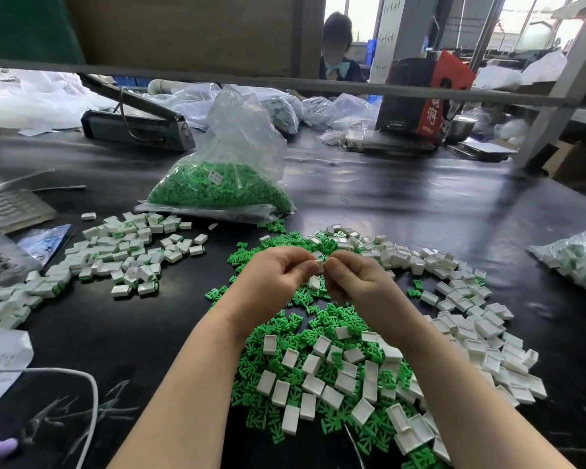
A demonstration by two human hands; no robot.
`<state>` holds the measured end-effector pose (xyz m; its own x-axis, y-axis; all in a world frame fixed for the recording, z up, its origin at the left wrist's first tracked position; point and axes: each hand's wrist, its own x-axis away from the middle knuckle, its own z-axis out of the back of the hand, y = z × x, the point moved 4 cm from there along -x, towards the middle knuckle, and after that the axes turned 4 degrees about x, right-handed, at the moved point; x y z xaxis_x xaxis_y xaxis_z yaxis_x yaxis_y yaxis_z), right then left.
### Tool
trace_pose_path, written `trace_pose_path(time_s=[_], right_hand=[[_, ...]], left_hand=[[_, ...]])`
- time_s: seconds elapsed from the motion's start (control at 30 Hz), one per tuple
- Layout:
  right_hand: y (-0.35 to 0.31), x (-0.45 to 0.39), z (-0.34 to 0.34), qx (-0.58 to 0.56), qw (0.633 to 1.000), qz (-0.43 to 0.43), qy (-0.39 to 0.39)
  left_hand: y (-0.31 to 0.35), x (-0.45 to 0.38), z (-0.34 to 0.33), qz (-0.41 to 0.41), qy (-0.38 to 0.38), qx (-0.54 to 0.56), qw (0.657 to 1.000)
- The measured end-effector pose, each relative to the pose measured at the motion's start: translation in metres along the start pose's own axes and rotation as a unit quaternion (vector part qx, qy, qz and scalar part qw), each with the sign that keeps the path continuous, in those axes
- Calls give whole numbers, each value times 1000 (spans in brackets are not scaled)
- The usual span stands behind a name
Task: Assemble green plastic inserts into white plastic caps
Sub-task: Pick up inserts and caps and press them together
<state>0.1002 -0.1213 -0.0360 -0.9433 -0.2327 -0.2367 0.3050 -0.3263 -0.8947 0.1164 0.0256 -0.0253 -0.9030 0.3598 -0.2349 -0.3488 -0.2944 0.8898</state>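
Both hands meet above the middle of the black table. My left hand (278,275) and my right hand (349,277) pinch one small white cap (319,265) between their fingertips. A second white cap (314,282) shows just under the left fingers. Below the hands spreads a pile of loose green inserts (322,319) mixed with empty white caps (481,319). To the left lies a heap of caps with green inserts fitted (126,255).
A clear bag of green inserts (224,187) stands behind the piles. Another bag of parts (575,258) lies at the right edge. A grey machine (136,126) and a red box (427,96) sit at the back, where another person sits. A white cord (82,394) runs at the near left.
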Motion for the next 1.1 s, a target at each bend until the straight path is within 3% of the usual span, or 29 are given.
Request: trace_pose_path(time_s=[0.13,0.23,0.37,0.53,0.63,0.9,1.1], right_hand=[[-3,2,0,-33,999,-7,0],[4,2,-5,-153,984,-89,-21],[11,2,-19,-213,964,-138,-81],[2,1,-29,-403,903,-118,-90],[-3,2,-31,-462,873,-113,-112],[4,0,-26,-435,892,-111,-60],[3,2,-26,-385,915,-96,-70]], left_hand=[[5,2,5,-11,27,20,999],[8,2,5,-15,47,24,998],[10,0,0,-17,60,30,998],[13,-1,-6,-17,42,65,997],[14,-1,-7,-17,33,115,993],[13,0,-15,8,-4,168,986],[13,2,-14,3,-4,159,987]])
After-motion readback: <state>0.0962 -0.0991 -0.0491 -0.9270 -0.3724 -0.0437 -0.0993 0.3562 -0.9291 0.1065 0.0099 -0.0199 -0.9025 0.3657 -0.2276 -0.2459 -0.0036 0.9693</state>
